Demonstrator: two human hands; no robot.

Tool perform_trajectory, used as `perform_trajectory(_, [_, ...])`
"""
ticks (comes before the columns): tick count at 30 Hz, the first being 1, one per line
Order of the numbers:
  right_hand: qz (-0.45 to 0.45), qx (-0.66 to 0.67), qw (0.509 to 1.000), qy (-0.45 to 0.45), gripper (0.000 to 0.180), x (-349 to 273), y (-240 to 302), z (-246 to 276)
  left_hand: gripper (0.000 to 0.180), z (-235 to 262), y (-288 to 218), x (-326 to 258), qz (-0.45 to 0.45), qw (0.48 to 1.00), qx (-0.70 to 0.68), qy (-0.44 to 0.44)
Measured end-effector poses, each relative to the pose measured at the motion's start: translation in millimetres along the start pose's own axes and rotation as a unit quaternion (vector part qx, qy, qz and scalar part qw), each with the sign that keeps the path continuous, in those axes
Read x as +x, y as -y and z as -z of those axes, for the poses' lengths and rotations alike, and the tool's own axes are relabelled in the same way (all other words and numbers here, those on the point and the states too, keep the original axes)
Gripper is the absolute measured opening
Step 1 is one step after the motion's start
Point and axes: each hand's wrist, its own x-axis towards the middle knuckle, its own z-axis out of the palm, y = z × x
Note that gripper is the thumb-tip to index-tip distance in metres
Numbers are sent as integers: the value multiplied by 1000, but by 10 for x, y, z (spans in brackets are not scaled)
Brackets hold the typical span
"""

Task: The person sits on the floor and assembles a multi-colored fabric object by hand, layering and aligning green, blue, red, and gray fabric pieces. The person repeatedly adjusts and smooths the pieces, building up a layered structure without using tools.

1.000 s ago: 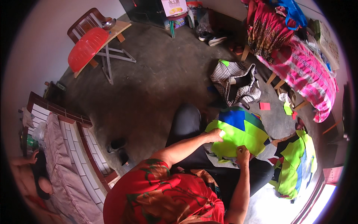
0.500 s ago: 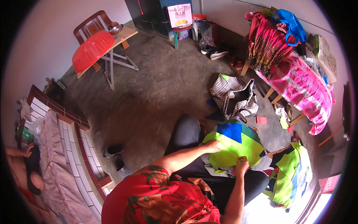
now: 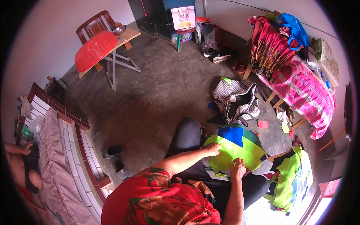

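Observation:
A patchwork cloth of neon green, blue and dark pieces lies over a rounded form across my lap. My left hand holds the cloth's left edge, fingers closed against the green fabric. Toward the near side, my right hand pinches the green fabric with bent fingers. Whether a small tool is between those fingers is too small to make out. To the right lies a pile of neon green and blue cloth pieces.
A checked bag sits open on the floor ahead, near a red scrap. Dark slippers lie left of my knee. A folding table bears a red basket. Another person is at the far left.
My right hand has moved slightly left and up along the cloth, its fingers now reaching further over the green fabric. The left hand stays at the left edge.

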Motion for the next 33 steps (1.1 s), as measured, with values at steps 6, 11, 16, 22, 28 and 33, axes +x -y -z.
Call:
perform_trajectory(6, [-37,-5,994,106,27,-11,-119,-182,31,-12,78,-21,-27,999,4,-19])
perform_trajectory(11, [-33,15,993,114,27,30,-150,-227,31,-46,93,-8,3,995,42,-90])
perform_trajectory(16, [-59,7,991,118,28,-47,-317,-136,30,-103,-149,15,-82,964,118,-222])
perform_trajectory(22, [-111,-20,969,221,35,414,-742,-357,23,-259,-351,449,-236,919,120,-292])
perform_trajectory(28, [-75,64,985,144,32,249,-1411,-542,24,-863,-386,661,-248,938,217,-104])
perform_trajectory(33, [-45,77,992,87,37,188,-1482,-258,30,-1006,-420,796,-254,940,213,-82])
